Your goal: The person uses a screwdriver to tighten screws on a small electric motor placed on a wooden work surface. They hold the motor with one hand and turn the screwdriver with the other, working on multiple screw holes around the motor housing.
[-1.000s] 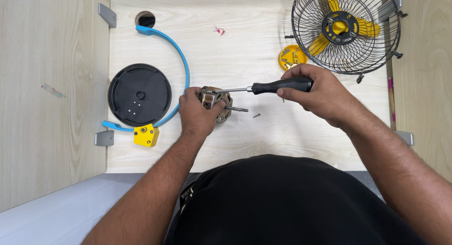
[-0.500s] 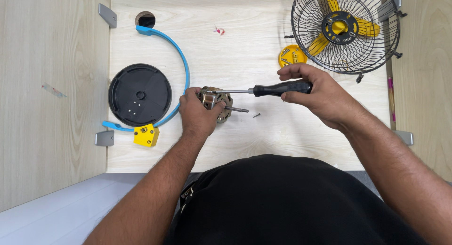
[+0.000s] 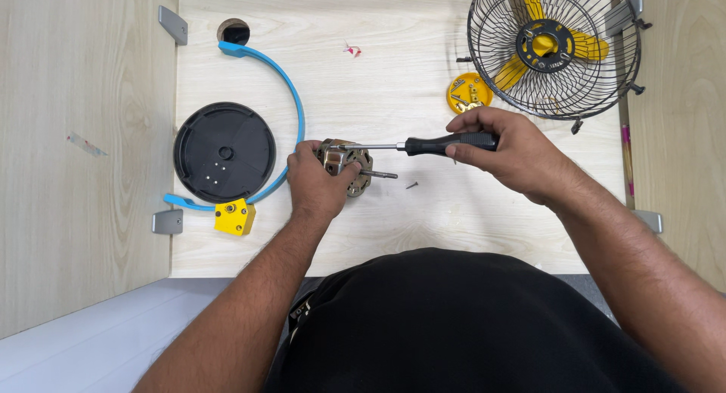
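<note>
Small bronze-coloured metal fan motor (image 3: 349,166) clamped in left hand (image 3: 318,183); black-handled screwdriver (image 3: 423,144), gripped by right hand (image 3: 508,153), now levelled, tip at motor's top.

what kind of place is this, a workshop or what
Probably a repair or assembly bench: a light wooden tabletop with a caged fan, a small motor under a screwdriver, and a loose screw.
</note>
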